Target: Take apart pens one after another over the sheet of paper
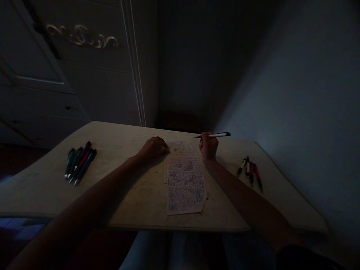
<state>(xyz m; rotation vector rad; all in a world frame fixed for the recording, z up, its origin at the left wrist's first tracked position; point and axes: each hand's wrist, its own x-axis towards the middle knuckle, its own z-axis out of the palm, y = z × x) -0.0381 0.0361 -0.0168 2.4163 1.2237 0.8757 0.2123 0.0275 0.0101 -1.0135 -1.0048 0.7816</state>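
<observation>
My right hand [209, 148] is closed around a white and black pen [219, 135], held nearly level above the far right edge of the paper. The pen's tip points left and appears clear of the sheet. Blue scribbles and writing cover most of the paper [185, 187], which lies lengthwise in front of me; a second sheet's edge shows beneath it at the left. My left hand [153, 147] rests with fingers extended, the fingertips touching the paper's upper left edge.
On the left of the pale table [120, 206] lies a bunch of several coloured pens [81, 163]. Several more pens [250, 172], white and pink, lie at the right. A wall [315, 112] borders the right side, and a white cabinet [98, 86] stands beyond the table. The room is dim.
</observation>
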